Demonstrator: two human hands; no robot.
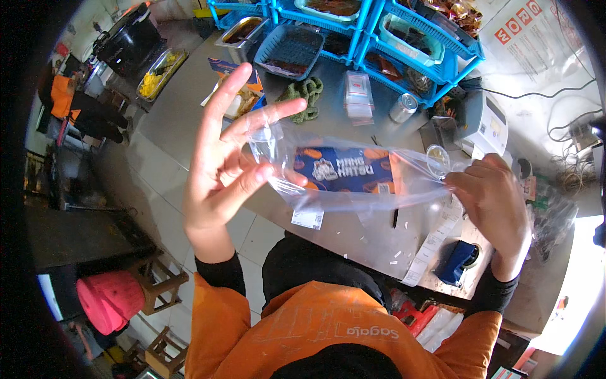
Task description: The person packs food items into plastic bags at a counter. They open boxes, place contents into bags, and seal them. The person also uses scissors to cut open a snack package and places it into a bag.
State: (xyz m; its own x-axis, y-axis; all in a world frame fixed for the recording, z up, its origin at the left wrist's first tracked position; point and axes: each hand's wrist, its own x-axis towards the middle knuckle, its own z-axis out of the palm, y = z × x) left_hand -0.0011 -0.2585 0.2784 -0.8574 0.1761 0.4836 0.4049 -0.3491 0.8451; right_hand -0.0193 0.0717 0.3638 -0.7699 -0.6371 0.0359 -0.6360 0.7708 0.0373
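A clear plastic bag is stretched between my hands. My left hand holds the bag's left end, its thumb and some fingers at the plastic and two fingers spread upward. My right hand is closed on the gathered right end. Through the plastic shows a dark blue and orange printed box bearing writing; it appears to lie inside the bag. A small clear round container sits close to my right fingers, partly behind film. Below the bag is a white printed label; whether it is attached is unclear.
Blue plastic racks with food tubs line the back of the metal table. Before them are an open food box, green cloth, small bags and a can. A label printer and tape dispenser stand right.
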